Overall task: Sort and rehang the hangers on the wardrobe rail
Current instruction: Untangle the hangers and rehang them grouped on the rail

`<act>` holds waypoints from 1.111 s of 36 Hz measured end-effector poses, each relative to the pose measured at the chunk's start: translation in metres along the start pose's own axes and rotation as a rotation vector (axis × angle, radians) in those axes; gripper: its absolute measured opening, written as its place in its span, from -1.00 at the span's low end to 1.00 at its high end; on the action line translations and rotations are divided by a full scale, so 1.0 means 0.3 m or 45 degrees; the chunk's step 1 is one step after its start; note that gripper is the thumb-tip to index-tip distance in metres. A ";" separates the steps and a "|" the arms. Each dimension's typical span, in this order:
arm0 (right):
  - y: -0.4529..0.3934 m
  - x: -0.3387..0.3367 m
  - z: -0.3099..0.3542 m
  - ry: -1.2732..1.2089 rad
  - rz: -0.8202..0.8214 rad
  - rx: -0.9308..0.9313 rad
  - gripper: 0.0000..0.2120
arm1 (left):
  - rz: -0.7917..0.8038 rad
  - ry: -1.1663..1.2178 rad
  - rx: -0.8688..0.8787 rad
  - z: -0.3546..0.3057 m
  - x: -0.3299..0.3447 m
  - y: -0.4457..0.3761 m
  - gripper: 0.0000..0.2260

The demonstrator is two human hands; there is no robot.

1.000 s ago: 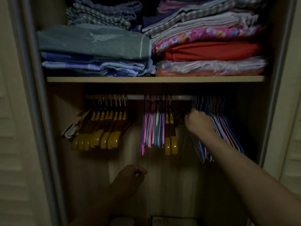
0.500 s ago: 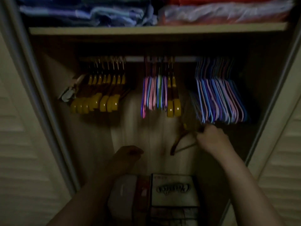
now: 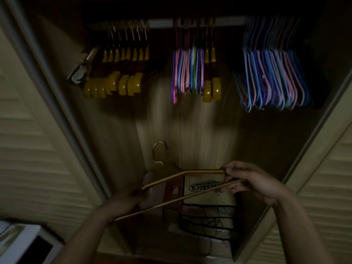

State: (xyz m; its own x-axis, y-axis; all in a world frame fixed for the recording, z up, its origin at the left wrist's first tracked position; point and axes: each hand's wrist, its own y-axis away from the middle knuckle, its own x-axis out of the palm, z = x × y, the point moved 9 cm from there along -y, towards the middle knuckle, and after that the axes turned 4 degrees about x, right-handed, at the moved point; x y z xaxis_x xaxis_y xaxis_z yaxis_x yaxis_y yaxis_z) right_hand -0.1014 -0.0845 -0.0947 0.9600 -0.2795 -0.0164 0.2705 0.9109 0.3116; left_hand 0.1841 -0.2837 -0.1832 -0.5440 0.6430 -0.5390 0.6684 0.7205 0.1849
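Observation:
A thin wooden hanger [image 3: 172, 188] with a metal hook lies nearly flat in front of me, low in the wardrobe. My right hand [image 3: 251, 181] pinches its right end. My left hand [image 3: 123, 201] grips its left end. Above, the rail [image 3: 162, 22] carries three bunches: yellow-tipped wooden hangers [image 3: 118, 73] on the left, mixed pink, blue and green wire hangers with two wooden ones [image 3: 194, 73] in the middle, and blue and purple wire hangers [image 3: 272, 77] on the right.
A printed box [image 3: 203, 189] and a dark wire basket [image 3: 207, 221] sit on the wardrobe floor under the hanger. Louvred doors [image 3: 28, 159] flank the opening on both sides. A white object [image 3: 22, 242] shows at the bottom left.
My right hand has taken a wooden hanger off the rail and brought it down. My left hand has come up and taken its other end. The view has tilted downward.

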 end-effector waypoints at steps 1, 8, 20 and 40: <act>-0.003 -0.010 0.003 -0.049 0.004 -0.014 -0.63 | 0.041 0.003 -0.001 0.021 -0.023 0.023 -0.84; -0.093 -0.043 -0.068 -0.356 -0.072 -0.004 -0.64 | 0.029 0.126 -0.015 0.073 -0.181 0.171 -0.73; -0.291 0.018 -0.151 -0.255 -0.282 0.020 -0.74 | -0.340 0.740 0.174 -0.227 -0.415 0.406 -0.74; -0.200 0.025 0.536 0.658 -0.586 -0.526 -0.85 | -0.595 0.309 0.453 -0.712 -0.517 0.231 -0.65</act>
State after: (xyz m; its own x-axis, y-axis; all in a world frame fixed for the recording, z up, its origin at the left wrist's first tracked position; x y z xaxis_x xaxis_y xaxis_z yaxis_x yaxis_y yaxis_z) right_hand -0.1221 -0.1901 0.0391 0.6306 -0.5701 -0.5266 0.5545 0.8057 -0.2083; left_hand 0.2065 -0.2781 0.0887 -0.8907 0.3521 -0.2876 0.4376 0.8357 -0.3318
